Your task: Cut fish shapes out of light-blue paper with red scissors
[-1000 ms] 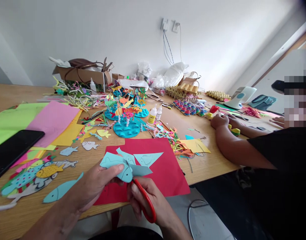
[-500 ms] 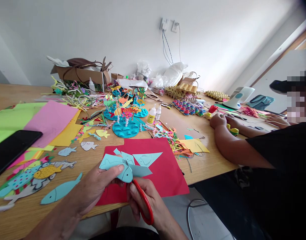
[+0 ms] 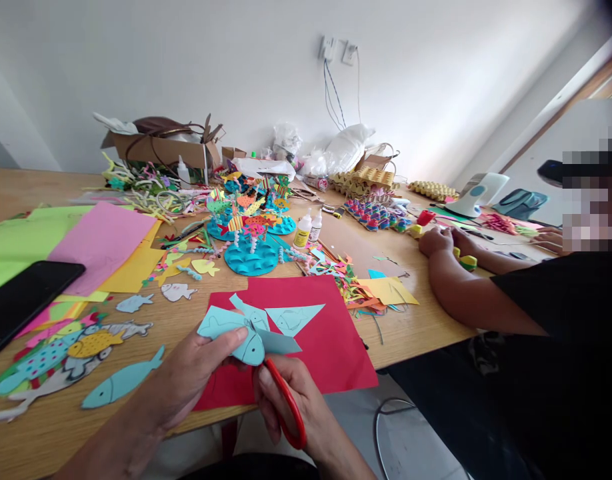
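My left hand (image 3: 199, 363) pinches a light blue paper (image 3: 221, 323) with a fish outline drawn on it, thumb on top. Red-handled scissors (image 3: 289, 407) are in my right hand (image 3: 291, 393), their blades at the paper's right side, where a partly cut strip sticks out. Both hands are over the near edge of a red sheet (image 3: 331, 360). On that sheet lies a blue triangular piece (image 3: 293, 319) with a small fish drawn on it. A cut-out blue fish (image 3: 121, 381) rests on the table left of my left hand.
A black phone (image 3: 31, 300), coloured sheets (image 3: 106, 243) and paper fish fill the left. Beyond the red sheet are a blue fish-decorated model (image 3: 251, 257), glue bottles (image 3: 303, 230) and paper scraps (image 3: 359, 293). At right, a person's hands (image 3: 439, 240) hold something yellow.
The blue paper and its cut strip have shifted very slightly left and down, with the scissors moving a little too. My grips look the same.
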`<state>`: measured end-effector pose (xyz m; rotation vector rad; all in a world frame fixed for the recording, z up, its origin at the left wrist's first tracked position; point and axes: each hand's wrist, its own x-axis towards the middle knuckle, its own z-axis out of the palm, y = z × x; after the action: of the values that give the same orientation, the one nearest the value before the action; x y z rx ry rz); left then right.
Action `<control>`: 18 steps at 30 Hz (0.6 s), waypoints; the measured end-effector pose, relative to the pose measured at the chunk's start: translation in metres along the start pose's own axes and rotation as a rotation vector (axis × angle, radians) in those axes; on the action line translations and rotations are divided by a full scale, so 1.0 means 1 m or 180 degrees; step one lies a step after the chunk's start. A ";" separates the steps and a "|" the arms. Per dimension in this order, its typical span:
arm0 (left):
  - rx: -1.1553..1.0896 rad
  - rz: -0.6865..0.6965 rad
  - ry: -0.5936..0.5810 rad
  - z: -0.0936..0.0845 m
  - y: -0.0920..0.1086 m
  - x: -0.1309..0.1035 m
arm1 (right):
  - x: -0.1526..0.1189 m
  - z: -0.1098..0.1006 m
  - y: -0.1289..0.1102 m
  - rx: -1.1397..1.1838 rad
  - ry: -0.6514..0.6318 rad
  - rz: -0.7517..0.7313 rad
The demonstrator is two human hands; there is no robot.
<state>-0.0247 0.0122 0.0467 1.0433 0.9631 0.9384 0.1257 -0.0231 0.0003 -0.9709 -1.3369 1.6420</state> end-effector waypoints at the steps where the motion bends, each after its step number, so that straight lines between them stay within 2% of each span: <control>1: 0.0008 0.0033 0.0029 0.001 0.000 0.000 | 0.000 0.000 0.000 0.0001 -0.0004 0.0005; 5: 0.0014 0.0127 0.0083 0.001 -0.001 0.001 | 0.000 0.000 0.001 -0.0080 0.0006 -0.0001; 10: 0.0225 -0.0044 -0.0026 -0.003 -0.006 0.003 | 0.000 -0.003 0.000 -0.0169 -0.0012 -0.0026; 18: 0.0002 -0.0039 0.0018 0.002 -0.003 0.000 | 0.000 0.000 -0.005 -0.0185 0.0043 -0.0026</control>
<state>-0.0223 0.0108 0.0447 1.0349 0.9735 0.9315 0.1259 -0.0222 0.0057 -1.0076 -1.3843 1.5954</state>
